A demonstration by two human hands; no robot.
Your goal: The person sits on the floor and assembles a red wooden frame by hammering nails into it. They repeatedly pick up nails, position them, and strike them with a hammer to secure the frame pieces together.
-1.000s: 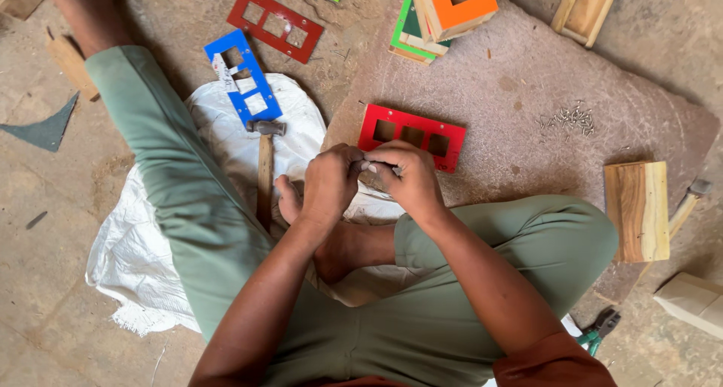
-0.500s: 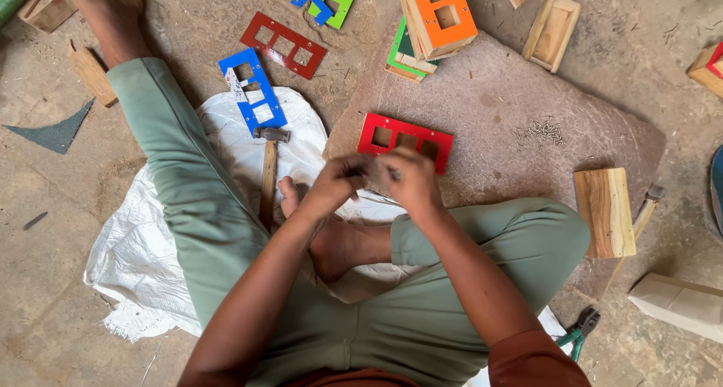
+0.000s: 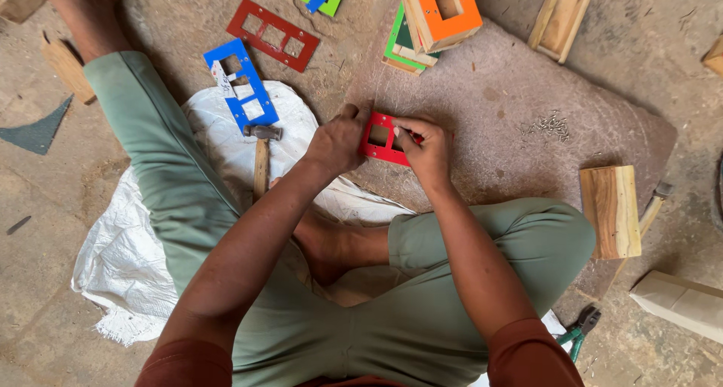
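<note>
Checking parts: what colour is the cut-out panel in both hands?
Red panel, clearest in the head view.

We see a flat red panel (image 3: 382,139) with rectangular window cut-outs, painted bright red, held just above a grey-brown mat on the floor. It sits between our two hands, tilted slightly, its left end under the left hand's fingers and its right end hidden under the right hand's fingers.

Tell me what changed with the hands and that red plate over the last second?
Both hands went forward from the lap onto the red cut-out plate: left hand now grips its left end, right hand its right. The hammer and blue plate stayed put.
</note>
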